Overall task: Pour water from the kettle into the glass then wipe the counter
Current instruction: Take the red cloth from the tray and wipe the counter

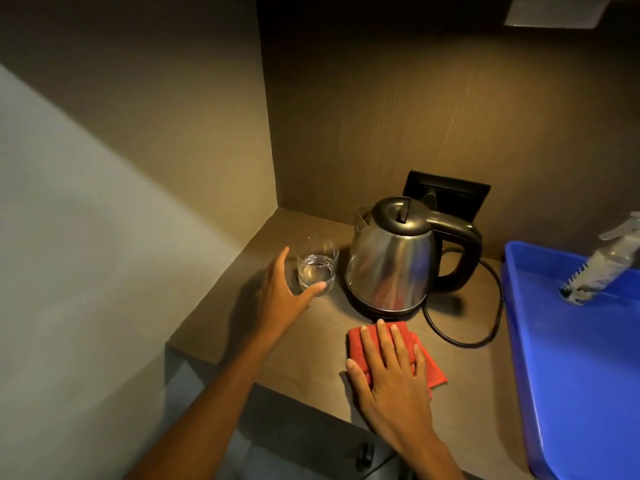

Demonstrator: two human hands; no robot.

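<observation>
— Where's the cloth?

— The red cloth (398, 351) lies flat under my right hand (394, 379), fingers spread wide on it, just in front of the kettle (391, 258).

— And your left?

— My left hand (280, 289) is open, cupped beside the glass (317, 268), which has water in it. I judge the wipe must run left; the cord (460, 337) and blue tray (571, 358) crowd the desk (277, 344) on the right.

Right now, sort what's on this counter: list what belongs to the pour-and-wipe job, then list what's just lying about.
Belongs to the job:
kettle, upright on its base
glass, holding some water, left hand beside it
red cloth, under the flat right hand
counter

Just lying about:
blue tray
plastic bottle, lying tilted in the tray
black wall socket
</observation>
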